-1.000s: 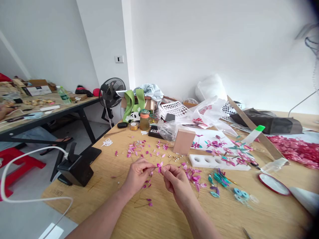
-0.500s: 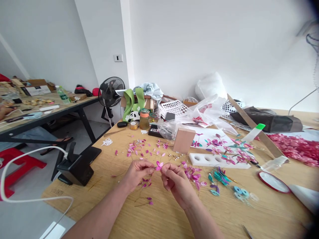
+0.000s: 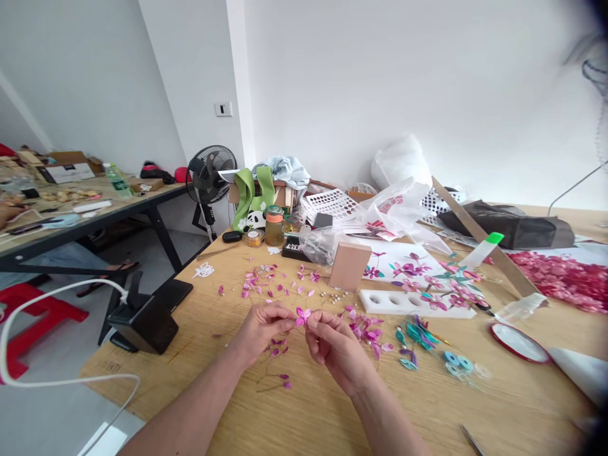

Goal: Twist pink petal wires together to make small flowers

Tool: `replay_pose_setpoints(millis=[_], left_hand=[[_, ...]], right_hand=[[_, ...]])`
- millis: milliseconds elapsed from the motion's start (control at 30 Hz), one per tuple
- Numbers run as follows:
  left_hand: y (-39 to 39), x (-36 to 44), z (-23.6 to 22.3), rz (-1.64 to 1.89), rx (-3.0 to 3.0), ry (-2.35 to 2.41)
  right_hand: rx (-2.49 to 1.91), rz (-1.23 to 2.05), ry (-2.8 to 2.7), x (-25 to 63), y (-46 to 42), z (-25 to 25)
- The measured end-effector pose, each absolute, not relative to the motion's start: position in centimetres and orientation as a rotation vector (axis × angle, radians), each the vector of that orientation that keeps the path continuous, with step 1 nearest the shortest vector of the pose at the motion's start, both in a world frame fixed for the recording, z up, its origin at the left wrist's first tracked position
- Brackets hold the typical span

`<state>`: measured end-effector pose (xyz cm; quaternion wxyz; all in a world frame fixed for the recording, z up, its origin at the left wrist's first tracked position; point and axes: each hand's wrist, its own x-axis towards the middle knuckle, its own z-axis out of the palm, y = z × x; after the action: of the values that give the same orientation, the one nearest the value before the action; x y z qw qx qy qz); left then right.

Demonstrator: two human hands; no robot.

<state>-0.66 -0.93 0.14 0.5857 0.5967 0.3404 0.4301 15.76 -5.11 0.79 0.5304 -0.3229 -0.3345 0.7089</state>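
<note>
A small pink artificial flower (image 3: 303,316) with pointed petals is held up between my two hands, above the wooden table (image 3: 294,421). From the left, my left hand (image 3: 266,329) pinches it at the petal edge with thumb and forefinger. My right hand (image 3: 335,342) has its fingertips closed on the other side, the remaining fingers curled. Loose pink petals (image 3: 259,278) on thin wires lie scattered behind the hands. A heap of pink flowers (image 3: 368,332) sits just right of my right hand, and a few purple buds (image 3: 285,383) lie below the hands.
A wooden block (image 3: 350,266) stands beside a white foam holder (image 3: 392,303) with round holes. Teal and purple pieces (image 3: 420,332), blue spools (image 3: 458,361) and a red-rimmed hoop (image 3: 519,343) lie at right. A black box-shaped device (image 3: 145,323) with a white cable stands left.
Both hands keep their pinch on the flower with barely any movement. The whole view has shifted very slightly.
</note>
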Motion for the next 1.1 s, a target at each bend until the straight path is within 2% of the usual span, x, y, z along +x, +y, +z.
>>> replay_pose_setpoints(millis=[433,733,1100], left_hand=[[-0.74,-0.75,0.10,1.009,1.465,0.812],[-0.68,-0.57,0.32,1.007,1.676,0.856],[-0.73,-0.44,0.16,0.968,1.781,0.916]], right_hand=[[-0.787,1.693,-0.801,15.96,-5.07,0.73],[-0.999,1.112,-1.103,16.17,-4.61,0.88],[-1.019,0.970,-1.259,16.13,-4.53,1.10]])
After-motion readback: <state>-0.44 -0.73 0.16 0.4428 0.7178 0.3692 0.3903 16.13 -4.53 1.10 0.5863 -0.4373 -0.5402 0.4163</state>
